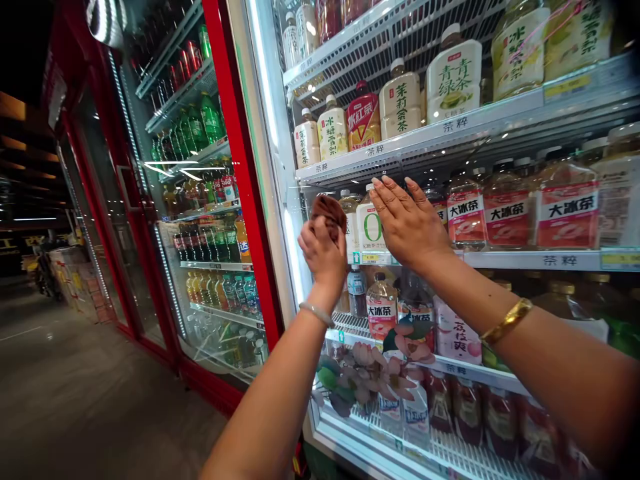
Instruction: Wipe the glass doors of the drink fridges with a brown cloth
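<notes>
- A lit drinks cooler [280, 193] looms before the person, with a red-framed cooler [240, 167] to its left.
- Shelved bottles [510, 210] stand in rows behind both hands.
- The right hand [413, 223] is raised, fingers straight and empty; whether its palm touches anything, I can't tell.
- The left hand [320, 250] reaches up, fingers curled tight around a cloth.
- That brown cloth [329, 210] is bunched, poking out above the left fingers.
</notes>
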